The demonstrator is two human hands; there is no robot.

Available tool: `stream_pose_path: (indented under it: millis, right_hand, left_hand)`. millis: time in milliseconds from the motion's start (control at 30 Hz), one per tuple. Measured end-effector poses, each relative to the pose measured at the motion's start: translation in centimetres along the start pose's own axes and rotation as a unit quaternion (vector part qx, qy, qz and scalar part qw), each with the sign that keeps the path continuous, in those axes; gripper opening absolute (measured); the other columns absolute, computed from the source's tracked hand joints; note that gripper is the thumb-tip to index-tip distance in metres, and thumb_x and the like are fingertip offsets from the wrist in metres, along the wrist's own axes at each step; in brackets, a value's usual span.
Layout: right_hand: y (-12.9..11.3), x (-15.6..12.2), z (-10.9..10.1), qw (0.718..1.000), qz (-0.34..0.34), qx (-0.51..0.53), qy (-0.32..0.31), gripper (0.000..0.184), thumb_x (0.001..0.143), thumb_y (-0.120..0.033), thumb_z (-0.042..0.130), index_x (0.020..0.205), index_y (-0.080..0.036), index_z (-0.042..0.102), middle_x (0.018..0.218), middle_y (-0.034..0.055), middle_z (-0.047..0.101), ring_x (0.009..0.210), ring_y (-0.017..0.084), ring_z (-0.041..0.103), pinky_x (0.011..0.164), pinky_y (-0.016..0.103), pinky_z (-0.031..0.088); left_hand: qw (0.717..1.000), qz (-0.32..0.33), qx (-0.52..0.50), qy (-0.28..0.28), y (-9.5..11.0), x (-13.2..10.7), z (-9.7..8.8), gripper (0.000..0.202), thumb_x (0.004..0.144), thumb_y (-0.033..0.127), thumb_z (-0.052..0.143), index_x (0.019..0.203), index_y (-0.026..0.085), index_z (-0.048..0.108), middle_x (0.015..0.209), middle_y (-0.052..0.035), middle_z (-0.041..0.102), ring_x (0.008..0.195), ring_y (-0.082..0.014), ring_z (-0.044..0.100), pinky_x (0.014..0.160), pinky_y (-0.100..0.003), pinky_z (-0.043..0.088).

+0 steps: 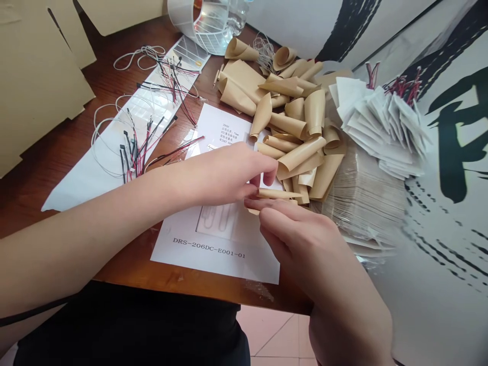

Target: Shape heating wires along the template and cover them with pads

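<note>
In the head view my left hand (236,168) reaches across the printed sheet (217,264), its thumb and fingers pinched at the end of a curled piece of brown paper (280,194). Just below, my right hand (301,226) has its fingers closed against the same curled paper, the fingertips of both hands meeting there. My fingers partly hide the paper. Under my hands the sheet shows a line drawing and the text "DRS-206DC-E001-01". A heap of similar brown paper curls (297,122) lies right beyond my fingertips.
Behind my left arm, a white strip (87,162) carries wires with black and red leads (133,152). At right are a stack of flat film-wrapped pieces (366,198) and white packets with red wires (385,117). A white roll (213,43) stands at the back; cardboard (41,66) is at left.
</note>
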State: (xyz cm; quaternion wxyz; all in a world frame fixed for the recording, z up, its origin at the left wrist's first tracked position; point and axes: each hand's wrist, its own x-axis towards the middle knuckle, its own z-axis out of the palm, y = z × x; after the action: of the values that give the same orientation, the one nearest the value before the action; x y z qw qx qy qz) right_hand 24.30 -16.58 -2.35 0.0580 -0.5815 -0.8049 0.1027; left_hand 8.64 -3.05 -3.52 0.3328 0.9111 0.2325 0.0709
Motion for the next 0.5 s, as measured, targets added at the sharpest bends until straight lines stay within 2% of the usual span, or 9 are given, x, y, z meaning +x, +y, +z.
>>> stream_pose_path:
  millis: [133,267,500]
  right_hand:
    - [-0.11,0.09,-0.32,1.0,-0.021,-0.012,-0.016,0.032,0.091,-0.003,0.041,0.066,-0.022,0.037,0.085,0.0065,0.072,0.085,0.021,0.071,0.067,0.028,0.049]
    - [-0.5,0.27,-0.58,0.998,-0.044,-0.027,-0.023,0.034,0.092,-0.003,0.042,0.065,-0.022,0.042,0.076,0.0056,0.071,0.079,0.021,0.07,0.068,0.03,0.051]
    - [-0.92,-0.02,-0.54,0.999,-0.044,-0.021,-0.021,0.035,0.089,0.002,0.044,0.063,-0.021,0.045,0.082,0.0053,0.074,0.082,0.021,0.073,0.069,0.029,0.056]
  left_hand:
    - [1.0,0.015,0.004,0.025,-0.05,0.06,0.51,0.016,0.08,0.008,0.058,0.082,0.02,0.069,0.083,-0.0001,0.074,0.074,-0.0146,0.064,0.065,-0.027,0.041]
    - [0.999,0.006,0.024,0.024,-0.32,0.08,0.93,0.01,0.078,0.014,0.059,0.08,0.02,0.067,0.08,-0.0018,0.073,0.069,-0.0158,0.061,0.061,-0.029,0.038]
    - [0.997,-0.011,0.071,0.019,-0.4,0.15,0.92,0.008,0.077,0.017,0.058,0.074,0.019,0.065,0.076,-0.0025,0.072,0.065,-0.0157,0.058,0.06,-0.031,0.034]
